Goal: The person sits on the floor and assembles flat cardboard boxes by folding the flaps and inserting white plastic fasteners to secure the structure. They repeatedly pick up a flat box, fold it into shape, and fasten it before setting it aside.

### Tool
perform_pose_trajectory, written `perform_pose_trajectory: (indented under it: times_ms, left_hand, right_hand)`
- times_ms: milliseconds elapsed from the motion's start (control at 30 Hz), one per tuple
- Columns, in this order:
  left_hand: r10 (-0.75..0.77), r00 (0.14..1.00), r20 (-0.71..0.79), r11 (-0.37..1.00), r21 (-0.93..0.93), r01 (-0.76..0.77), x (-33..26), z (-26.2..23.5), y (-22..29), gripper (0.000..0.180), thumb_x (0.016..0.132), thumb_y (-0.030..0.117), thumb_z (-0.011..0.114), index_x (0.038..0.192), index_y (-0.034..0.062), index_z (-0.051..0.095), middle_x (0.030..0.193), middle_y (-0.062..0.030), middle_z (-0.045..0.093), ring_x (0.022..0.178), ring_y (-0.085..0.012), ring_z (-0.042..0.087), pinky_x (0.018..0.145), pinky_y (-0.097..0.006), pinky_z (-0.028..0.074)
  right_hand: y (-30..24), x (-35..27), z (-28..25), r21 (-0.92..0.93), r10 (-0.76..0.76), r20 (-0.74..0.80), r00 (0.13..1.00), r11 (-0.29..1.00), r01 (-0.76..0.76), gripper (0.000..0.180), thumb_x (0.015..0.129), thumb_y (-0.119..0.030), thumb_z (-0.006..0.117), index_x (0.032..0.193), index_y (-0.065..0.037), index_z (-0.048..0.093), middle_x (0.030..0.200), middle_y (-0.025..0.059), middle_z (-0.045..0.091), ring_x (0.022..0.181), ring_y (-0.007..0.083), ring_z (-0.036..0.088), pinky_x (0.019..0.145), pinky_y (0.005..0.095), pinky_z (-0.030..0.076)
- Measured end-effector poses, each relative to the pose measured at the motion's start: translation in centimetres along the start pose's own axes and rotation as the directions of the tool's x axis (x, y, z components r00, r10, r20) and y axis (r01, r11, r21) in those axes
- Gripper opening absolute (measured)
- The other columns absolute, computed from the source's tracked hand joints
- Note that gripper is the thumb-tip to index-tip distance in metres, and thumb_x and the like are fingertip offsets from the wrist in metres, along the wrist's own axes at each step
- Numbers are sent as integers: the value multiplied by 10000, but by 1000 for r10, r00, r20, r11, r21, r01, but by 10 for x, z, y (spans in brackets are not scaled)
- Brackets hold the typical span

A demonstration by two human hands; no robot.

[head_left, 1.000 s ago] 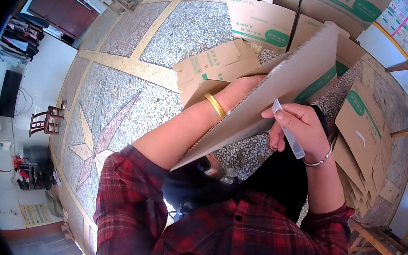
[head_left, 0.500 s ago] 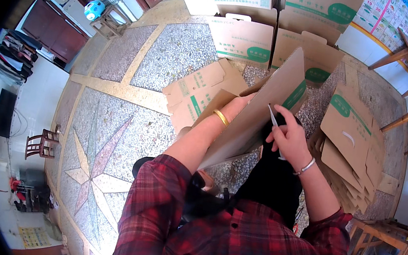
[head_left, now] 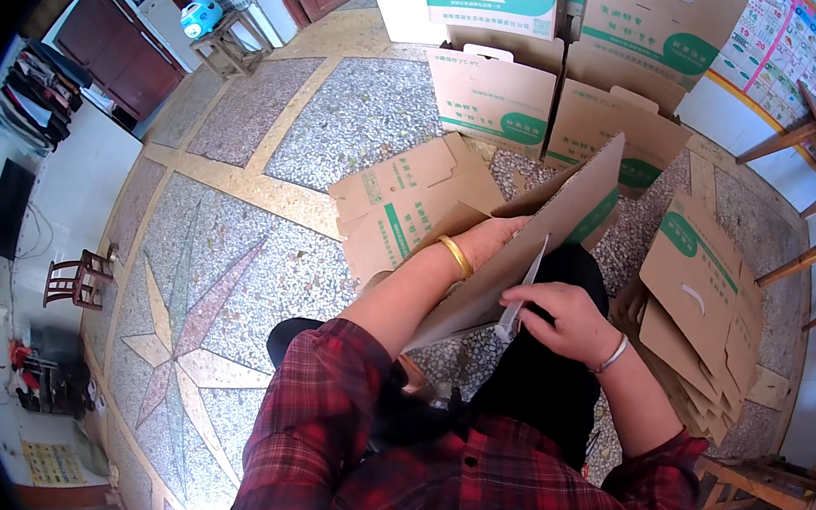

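In the head view, the left hand [head_left: 498, 240] reaches between the panels of a brown cardboard carton with green print [head_left: 507, 271], which stands tilted between both hands. The right hand [head_left: 567, 319] pinches a narrow, translucent white plastic strip [head_left: 509, 319] beside the panel facing it.

The held carton looks only partly opened out, and the strip does not look fastened to it. Beyond the hands, brown-and-green cardboard boxes [head_left: 491, 98] stand opened into shape. Right of the right hand, a pile of flat brown cartons [head_left: 693, 272] remains unopened, its top one bearing a similar white strip. Another flat brown cardboard piece [head_left: 422, 191] lies on the floor just past the left hand.

The left fingers are hidden behind the panel, so I cannot tell whether they grip. Whether the strip's upper end enters a slot is unclear. The farthest boxes are cut off above.
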State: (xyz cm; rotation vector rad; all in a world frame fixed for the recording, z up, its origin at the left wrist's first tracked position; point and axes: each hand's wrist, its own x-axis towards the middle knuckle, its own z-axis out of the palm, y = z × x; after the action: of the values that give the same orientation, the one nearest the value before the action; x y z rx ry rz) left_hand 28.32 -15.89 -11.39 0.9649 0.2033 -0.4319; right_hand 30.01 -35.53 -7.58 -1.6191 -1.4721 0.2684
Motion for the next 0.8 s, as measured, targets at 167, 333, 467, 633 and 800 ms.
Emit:
perform_pose_trajectory:
  times_ms: [167, 333, 467, 633, 800]
  left_hand:
    - [114, 993, -21, 938, 332, -100, -15, 6, 1, 281, 896, 199, 488, 1151, 102, 558, 994, -2, 600, 885, -83, 543, 753, -245, 457]
    - [286, 953, 97, 636, 725, -265, -40, 9, -4, 298, 828, 67, 577, 1127, 80, 569, 1019, 5, 596, 925, -74, 528, 797, -247, 452]
    - [287, 957, 36, 678, 698, -230, -51, 3, -21, 317, 808, 27, 594, 1123, 52, 571, 1039, 7, 597, 925, -74, 533, 801, -249, 456]
    - [286, 953, -100, 814, 550, -186, -64, -5, -35, 286, 799, 9, 600, 1084, 33, 599, 1001, 0, 613, 882, -73, 553, 765, -240, 469]
    - [367, 930, 8, 711, 642, -286, -55, -28, -52, 279, 797, -4, 595, 1074, 26, 605, 988, 2, 619, 867, -72, 558, 751, -231, 475]
  right_hand:
    - [-10, -5, -19, -375, -68, -1, 998, 925, 63, 177, 650, -154, 700, 793, -91, 617, 789, 60, 586, 759, 223, 578, 635, 329, 459]
    - [-11, -7, -30, -414, -216, 14, 976, 888, 202, 167, 611, -150, 719, 724, -104, 603, 885, 29, 554, 917, 226, 536, 830, 402, 413]
    - [14, -18, -18, -408, -154, 76, 985, 897, 171, 138, 727, -189, 656, 808, -115, 573, 799, 23, 580, 837, 190, 568, 874, 412, 390]
    - [12, -14, -10, -409, -86, 85, 993, 906, 113, 242, 777, -221, 616, 1004, -142, 583, 684, 28, 562, 686, 201, 555, 749, 347, 398]
    - [16, -15, -3, -475, -93, 94, 991, 871, 126, 196, 790, -229, 598, 964, -140, 584, 641, 26, 561, 681, 195, 553, 720, 335, 389]
